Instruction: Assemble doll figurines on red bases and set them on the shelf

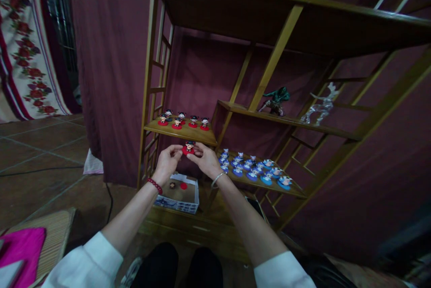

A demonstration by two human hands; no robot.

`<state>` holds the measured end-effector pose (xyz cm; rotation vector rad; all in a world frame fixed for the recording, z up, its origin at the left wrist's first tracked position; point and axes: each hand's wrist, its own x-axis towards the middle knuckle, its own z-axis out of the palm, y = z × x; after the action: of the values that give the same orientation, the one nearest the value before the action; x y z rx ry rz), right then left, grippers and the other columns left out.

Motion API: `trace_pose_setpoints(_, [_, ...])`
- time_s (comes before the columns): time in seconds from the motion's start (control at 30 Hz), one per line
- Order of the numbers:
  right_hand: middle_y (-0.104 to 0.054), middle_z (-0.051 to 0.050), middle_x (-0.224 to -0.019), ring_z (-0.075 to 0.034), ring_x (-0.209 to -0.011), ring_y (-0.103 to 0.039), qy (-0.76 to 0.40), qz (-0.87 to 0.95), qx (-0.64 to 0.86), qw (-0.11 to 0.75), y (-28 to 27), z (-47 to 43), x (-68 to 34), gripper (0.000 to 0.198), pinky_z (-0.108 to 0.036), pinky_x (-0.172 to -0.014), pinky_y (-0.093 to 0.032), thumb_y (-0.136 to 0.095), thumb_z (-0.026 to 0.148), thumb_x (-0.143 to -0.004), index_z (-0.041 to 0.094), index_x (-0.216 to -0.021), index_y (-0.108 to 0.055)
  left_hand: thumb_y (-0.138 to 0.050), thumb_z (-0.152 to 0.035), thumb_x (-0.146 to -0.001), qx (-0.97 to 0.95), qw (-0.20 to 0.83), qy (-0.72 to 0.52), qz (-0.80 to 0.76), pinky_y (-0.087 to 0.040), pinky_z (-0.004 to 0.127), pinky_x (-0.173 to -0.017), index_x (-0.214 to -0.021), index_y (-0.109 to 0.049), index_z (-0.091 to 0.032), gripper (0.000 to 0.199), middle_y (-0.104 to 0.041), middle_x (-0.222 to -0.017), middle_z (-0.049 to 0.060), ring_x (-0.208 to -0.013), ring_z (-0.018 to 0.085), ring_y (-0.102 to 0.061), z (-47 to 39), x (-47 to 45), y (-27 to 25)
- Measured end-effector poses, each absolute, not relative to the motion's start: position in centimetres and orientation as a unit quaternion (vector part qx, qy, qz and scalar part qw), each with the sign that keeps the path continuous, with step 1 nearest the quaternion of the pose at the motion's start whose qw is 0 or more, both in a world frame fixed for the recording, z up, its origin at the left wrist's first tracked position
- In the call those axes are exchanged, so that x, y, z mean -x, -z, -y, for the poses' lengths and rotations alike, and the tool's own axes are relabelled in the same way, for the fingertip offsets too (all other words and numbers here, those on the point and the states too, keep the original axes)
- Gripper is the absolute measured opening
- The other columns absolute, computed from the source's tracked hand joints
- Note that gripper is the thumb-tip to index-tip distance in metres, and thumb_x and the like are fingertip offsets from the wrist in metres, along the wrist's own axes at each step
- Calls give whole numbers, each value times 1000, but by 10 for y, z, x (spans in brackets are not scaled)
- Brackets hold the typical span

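Between my two hands is a small figurine (189, 146) with dark hair and a red round base. My left hand (167, 162) pinches the base from the left, and my right hand (204, 159) grips it from the right. Just above and behind them, several similar red-based figurines (177, 123) stand on a small wooden shelf (188, 132). Below my hands sits an open cardboard box (182, 205), with a small figure (173, 185) and a red disc (183, 186) inside it.
Several blue-based figurines (253, 174) fill a lower shelf at right. Higher up stand a dark green figure (276, 99) and a clear deer ornament (321, 105). A purple curtain (111, 77) hangs left of the wooden rack (151, 77). A black cable (110, 202) crosses the floor.
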<state>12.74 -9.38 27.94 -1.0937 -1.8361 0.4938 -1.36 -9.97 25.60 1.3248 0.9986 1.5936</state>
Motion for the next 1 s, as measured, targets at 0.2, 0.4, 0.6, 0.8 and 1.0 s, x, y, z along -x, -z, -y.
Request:
trace_pose_setpoints(0.2, [-64,-4,-98,-15,-89,-60,-207,738,445,462,-288,89,-129,36,-28,-81,-49,-64,22,-66,18,-101,-54,-51,-19,-71,-545,375,-627,-413,-48,24,-61,-89,-63,-12,22,-64,-85,7,-61,10,-56,93,12,-262])
trace_pose_setpoints(0.4, [-65,-4,-97,-14,-89,-61,-211,738,437,469,-290,76,-134,37,-28,-80,-49,-65,21,-66,18,-101,-54,-48,-15,-73,-551,366,-633,-402,-51,25,-64,-89,-63,-12,22,-65,-83,7,-71,12,-60,89,8,-268])
trace_pose_setpoints(0.6, [-65,-4,-96,-15,-88,-61,-197,742,436,470,-297,74,-138,38,-28,-80,-49,-65,22,-65,18,-101,-54,-43,-13,-74,-563,344,-629,-410,-49,21,-57,-88,-63,-12,24,-66,-83,8,-73,13,-61,89,7,-275])
trace_pose_setpoints(0.8, [-65,-4,-97,-15,-89,-61,-187,747,435,466,-305,71,-139,38,-29,-80,-49,-65,23,-66,19,-102,-54,-42,-13,-73,-584,318,-616,-422,-48,21,-54,-89,-64,-13,26,-67,-81,8,-72,14,-62,86,6,-279])
trace_pose_setpoints(1.0, [-65,-5,-96,-15,-92,-60,-203,733,430,486,-308,60,-139,40,-29,-81,-49,-66,21,-64,19,-102,-54,-41,-15,-76,-612,265,-602,-439,-49,24,-63,-95,-63,-17,29,-68,-83,5,-73,14,-62,77,5,-277])
